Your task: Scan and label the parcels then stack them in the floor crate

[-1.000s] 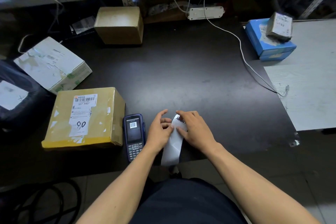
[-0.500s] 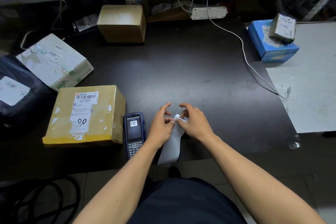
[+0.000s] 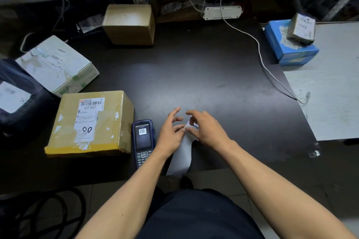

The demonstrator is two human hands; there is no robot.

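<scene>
— Pinching the top end of the white label strip (image 3: pixel 181 153) with the left hand (image 3: pixel 171 134) and the right hand (image 3: pixel 206 129), thumbs and fingertips meeting on it just above the dark table (image 3: pixel 204 75)?

— Yes. Pinched from both sides, left forefinger lifted and spread, the rest of the strip trailing down over the near table edge between the forearms.

— And the scanner (image 3: pixel 143 141)?

— Flat on the table, just left of the left wrist, screen up with a barcode showing, touched by neither hand.

— The parcels?

— Yellow taped box (image 3: pixel 91 122) just beside the scanner, on its left, printed label on top, marked "90". White box (image 3: pixel 56 65) behind that, tilted. Plain brown box (image 3: pixel 129 24) at the far edge. Blue box (image 3: pixel 289 46) far right, with a small wrapped packet (image 3: pixel 302 27) on top. All well apart from the hands.
</scene>
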